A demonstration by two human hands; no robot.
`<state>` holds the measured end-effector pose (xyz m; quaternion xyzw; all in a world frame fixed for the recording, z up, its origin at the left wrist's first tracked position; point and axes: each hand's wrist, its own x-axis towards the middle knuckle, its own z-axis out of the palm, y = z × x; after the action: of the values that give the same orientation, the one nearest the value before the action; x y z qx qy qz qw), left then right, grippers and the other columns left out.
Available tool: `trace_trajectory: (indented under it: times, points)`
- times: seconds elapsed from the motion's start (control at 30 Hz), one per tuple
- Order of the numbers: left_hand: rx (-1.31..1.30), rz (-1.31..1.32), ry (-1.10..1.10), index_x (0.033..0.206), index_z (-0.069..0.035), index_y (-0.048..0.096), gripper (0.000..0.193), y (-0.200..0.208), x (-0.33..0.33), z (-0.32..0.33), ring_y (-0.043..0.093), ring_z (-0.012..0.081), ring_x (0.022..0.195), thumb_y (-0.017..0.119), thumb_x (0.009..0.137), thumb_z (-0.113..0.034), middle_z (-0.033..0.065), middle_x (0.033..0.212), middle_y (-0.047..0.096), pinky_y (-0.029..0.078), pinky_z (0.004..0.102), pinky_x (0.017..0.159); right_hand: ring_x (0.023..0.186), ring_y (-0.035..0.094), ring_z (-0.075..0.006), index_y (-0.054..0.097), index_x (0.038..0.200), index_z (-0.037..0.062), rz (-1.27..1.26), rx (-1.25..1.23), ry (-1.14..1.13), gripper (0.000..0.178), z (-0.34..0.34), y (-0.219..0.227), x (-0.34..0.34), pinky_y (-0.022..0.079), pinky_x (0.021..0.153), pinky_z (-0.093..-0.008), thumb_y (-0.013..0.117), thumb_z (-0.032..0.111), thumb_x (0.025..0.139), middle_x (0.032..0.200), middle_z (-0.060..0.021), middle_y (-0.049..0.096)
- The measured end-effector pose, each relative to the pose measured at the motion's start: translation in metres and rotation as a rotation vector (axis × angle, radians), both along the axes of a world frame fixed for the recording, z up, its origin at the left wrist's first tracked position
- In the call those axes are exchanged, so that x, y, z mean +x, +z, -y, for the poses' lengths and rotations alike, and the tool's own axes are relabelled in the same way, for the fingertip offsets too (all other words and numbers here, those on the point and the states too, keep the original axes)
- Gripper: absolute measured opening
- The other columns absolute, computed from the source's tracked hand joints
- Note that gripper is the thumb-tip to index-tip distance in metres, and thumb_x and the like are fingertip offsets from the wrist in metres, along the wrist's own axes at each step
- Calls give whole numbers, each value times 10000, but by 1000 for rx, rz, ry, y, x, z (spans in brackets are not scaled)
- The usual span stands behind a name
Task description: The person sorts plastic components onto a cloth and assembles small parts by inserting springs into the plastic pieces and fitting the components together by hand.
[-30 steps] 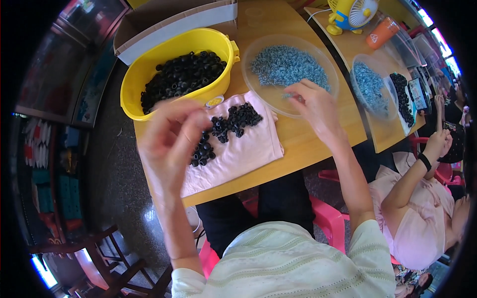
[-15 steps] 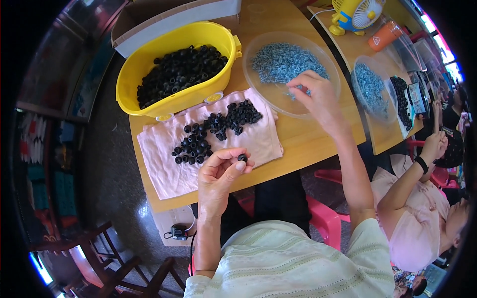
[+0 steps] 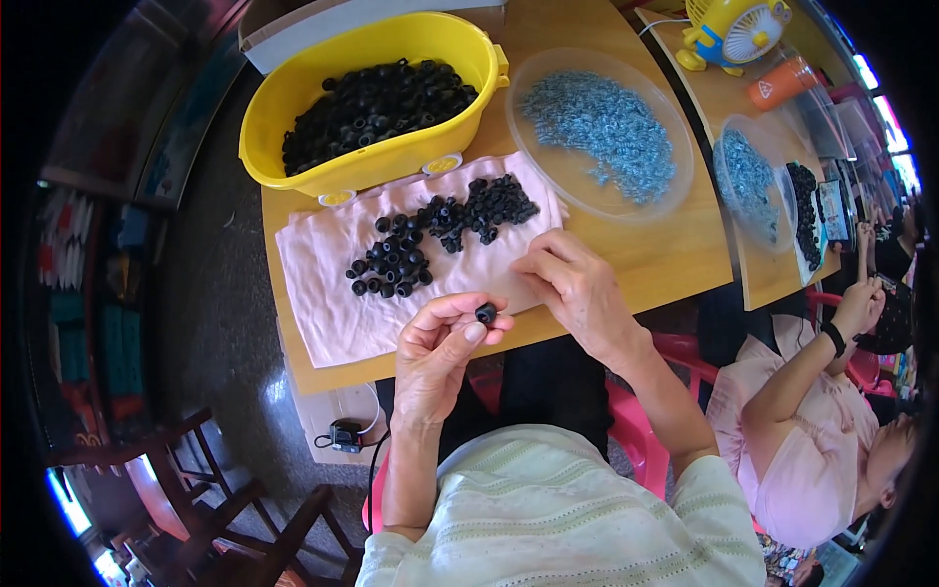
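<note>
My left hand [image 3: 435,357] is closed, pinching a small round black hollow piece [image 3: 485,313] between thumb and fingers, its opening showing. Close to it on the right, over the pink cloth's edge, my right hand [image 3: 577,293] has thumb and forefinger pressed together; whatever lies between them is too small to make out. On the pink cloth [image 3: 318,293] beyond my hands are a group of larger round black pieces [image 3: 396,256] and a pile of smaller black pieces [image 3: 499,203]. A clear round tray [image 3: 587,191] at the right holds many tiny bluish spring-like pieces [image 3: 597,122].
A yellow tub [image 3: 264,127] full of black pieces stands at the back left, before a cardboard box [image 3: 362,24]. On the adjoining table are another clear tray [image 3: 782,196], an orange cup [image 3: 781,83] and a fan [image 3: 748,34]. A person in pink [image 3: 782,460] sits at my right.
My right hand has come back from the clear tray of bluish pieces to beside my left hand, fingers still pinched. My left hand keeps hold of the black piece. The view has shifted slightly.
</note>
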<state>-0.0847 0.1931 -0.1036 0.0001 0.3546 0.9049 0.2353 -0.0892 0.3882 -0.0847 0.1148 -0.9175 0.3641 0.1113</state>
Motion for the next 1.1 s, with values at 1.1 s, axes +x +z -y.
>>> trace_trajectory:
  times: [1.1]
  points:
    - [-139,-240,75,1140,0,517,364,-2,3,-9,604,174,1027,647,821,119,139,1110,617,494,307,926,707,625,-130,655,884,17,55,-405,75,190,13,39,24,501,613,-232,737,-65,735,915,-106,647]
